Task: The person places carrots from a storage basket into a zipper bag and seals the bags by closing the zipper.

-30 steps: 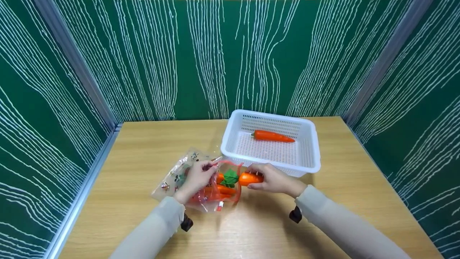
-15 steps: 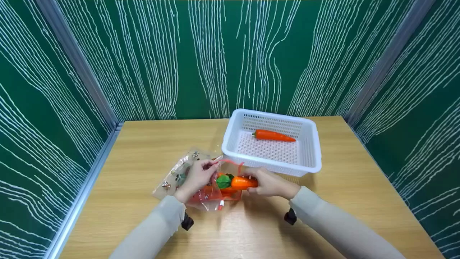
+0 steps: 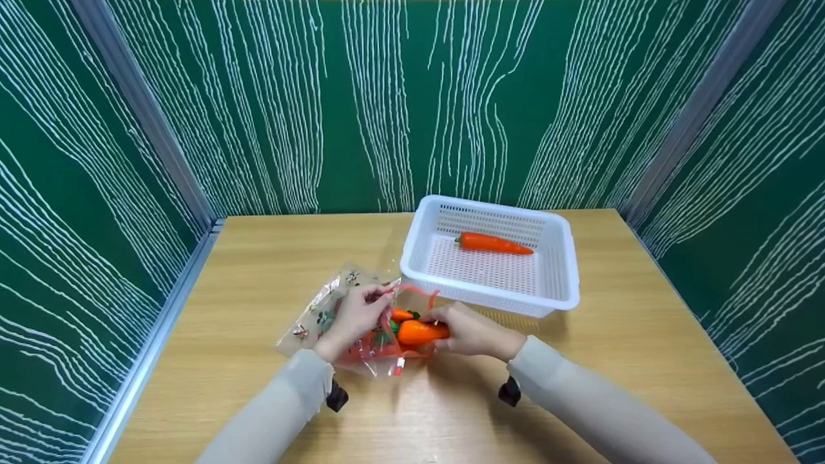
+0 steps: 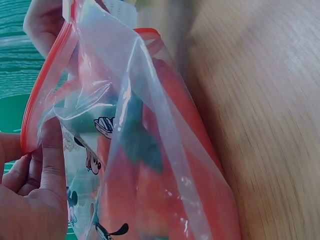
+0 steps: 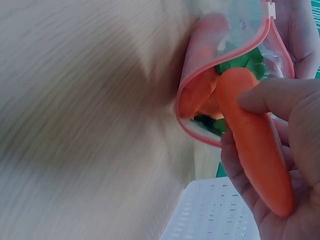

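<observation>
A clear zip bag (image 4: pixel 190 200) with a red zip edge and printed cartoon figures lies on the table, its mouth facing right. My left hand (image 3: pixel 356 317) pinches the zip edge between thumb and fingers, holding the mouth apart. In my right hand (image 3: pixel 474 330) is an orange carrot (image 5: pixel 255 145), gripped along its body with the thumb on top; its leafy end sits inside the bag's mouth. Several other carrots (image 5: pixel 200 92) with green tops lie in the bag, partly seen through the plastic.
Behind the right hand stands a white perforated basket (image 3: pixel 562 258) holding one red-orange carrot (image 3: pixel 495 243). The wooden table (image 3: pixel 271 248) ends at green walls with white lines.
The right hand has moved left and slightly down, carrying the carrot's leafy end deeper into the bag. The left hand stays at the bag's edge.
</observation>
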Tool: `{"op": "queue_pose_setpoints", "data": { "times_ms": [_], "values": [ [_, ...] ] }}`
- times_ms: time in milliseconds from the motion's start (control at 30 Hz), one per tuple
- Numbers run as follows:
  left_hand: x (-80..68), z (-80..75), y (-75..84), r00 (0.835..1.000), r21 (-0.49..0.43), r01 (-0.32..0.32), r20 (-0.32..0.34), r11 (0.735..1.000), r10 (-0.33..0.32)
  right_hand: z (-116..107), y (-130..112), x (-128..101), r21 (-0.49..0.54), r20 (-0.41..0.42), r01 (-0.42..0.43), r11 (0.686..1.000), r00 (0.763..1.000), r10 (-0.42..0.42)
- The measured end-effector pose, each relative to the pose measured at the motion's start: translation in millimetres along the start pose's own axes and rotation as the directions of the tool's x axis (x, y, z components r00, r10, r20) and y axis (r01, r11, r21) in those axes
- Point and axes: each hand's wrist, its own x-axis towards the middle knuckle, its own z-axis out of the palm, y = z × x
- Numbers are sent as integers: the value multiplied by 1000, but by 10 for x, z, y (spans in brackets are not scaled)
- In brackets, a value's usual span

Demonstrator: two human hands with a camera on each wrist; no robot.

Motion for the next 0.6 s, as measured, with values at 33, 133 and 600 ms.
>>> {"op": "queue_pose_setpoints", "data": {
  "times_ms": [33,133,600],
  "values": [
    [-1,3,-3,1000,-4,-1,-1,1000,1,4,-11,11,1,-2,8,1000,1000,-8],
    [-2,11,-5,1000,-20,4,-10,1000,-4,19,-36,42,2,0,11,1000,1000,-11],
    [-20,17,-1,1000,-14,4,13,1000,-4,173,-114,209,1,-92,-1,1000,996,1]
  ]
}}
